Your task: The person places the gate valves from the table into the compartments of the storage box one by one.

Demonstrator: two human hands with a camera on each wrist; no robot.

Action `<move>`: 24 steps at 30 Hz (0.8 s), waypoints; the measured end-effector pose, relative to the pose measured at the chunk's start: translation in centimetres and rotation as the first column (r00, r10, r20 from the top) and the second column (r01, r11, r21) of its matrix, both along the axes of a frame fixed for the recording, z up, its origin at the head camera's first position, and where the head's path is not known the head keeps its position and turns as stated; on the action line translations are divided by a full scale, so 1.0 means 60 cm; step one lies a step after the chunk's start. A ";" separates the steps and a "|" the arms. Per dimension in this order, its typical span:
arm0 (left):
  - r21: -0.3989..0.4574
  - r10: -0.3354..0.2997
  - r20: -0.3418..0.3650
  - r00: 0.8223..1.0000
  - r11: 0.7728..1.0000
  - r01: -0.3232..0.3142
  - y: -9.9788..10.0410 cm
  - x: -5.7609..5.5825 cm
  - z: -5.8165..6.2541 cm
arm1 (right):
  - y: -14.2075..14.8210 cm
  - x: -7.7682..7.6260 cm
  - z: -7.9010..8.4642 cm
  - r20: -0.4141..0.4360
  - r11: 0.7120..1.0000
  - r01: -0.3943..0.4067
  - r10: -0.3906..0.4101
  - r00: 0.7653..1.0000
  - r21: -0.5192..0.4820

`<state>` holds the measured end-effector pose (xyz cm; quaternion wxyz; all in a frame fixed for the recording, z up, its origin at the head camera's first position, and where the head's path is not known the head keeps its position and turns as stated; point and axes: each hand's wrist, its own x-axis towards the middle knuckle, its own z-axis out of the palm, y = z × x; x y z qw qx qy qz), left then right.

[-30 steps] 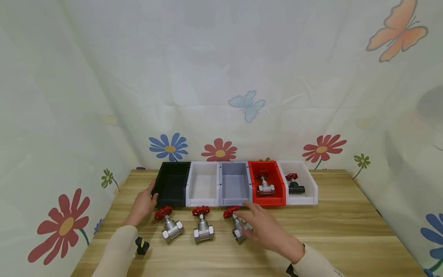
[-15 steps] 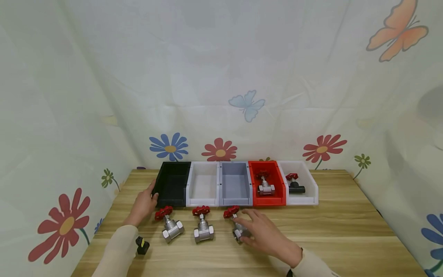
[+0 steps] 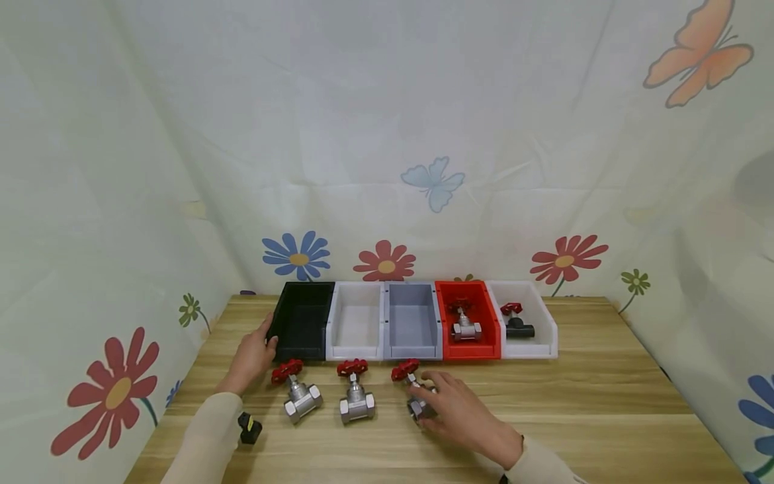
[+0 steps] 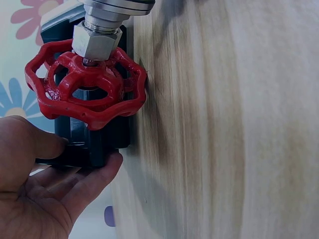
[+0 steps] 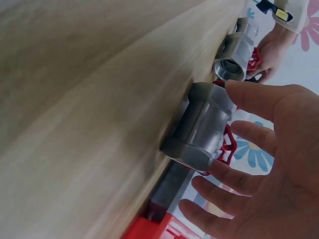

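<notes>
My left hand (image 3: 250, 359) holds the side wall of the black bin (image 3: 300, 329), thumb inside the rim and fingers along the outer side, as the left wrist view shows. Beside the rightmost loose gate valve (image 3: 417, 408), a steel body with a red handwheel, my right hand (image 3: 456, 411) is spread with its fingers apart. In the right wrist view that valve (image 5: 197, 127) lies between thumb and fingers; contact is hard to tell. Two more steel valves with red handwheels, a middle one (image 3: 357, 405) and a left one (image 3: 302, 402), lie on the table.
Along the back, right of the black bin, stand a white bin (image 3: 357, 351), a grey bin (image 3: 412, 351), a red bin (image 3: 470, 351) with a steel valve, and another white bin (image 3: 527, 351) with a dark, red-wheeled valve. A flowered curtain (image 3: 338, 134) hangs behind the wooden table (image 3: 605, 390).
My right hand has drawn back from near the grey bin's front edge and lowered toward the right valve. The left hand stays on the black bin, and the valves have not moved.
</notes>
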<state>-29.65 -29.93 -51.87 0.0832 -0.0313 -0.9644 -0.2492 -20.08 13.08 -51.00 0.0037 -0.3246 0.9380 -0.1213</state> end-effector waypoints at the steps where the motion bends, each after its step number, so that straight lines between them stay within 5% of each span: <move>1: 0.000 0.002 0.001 1.000 1.000 -0.002 0.000 0.000 0.000 | 0.000 0.001 -0.002 0.002 1.000 0.002 -0.002 1.000 0.002; 24: 0.000 0.006 0.016 1.000 1.000 -0.006 0.001 0.002 0.002 | -0.010 -0.006 -0.024 0.059 1.000 0.002 -0.004 0.998 0.025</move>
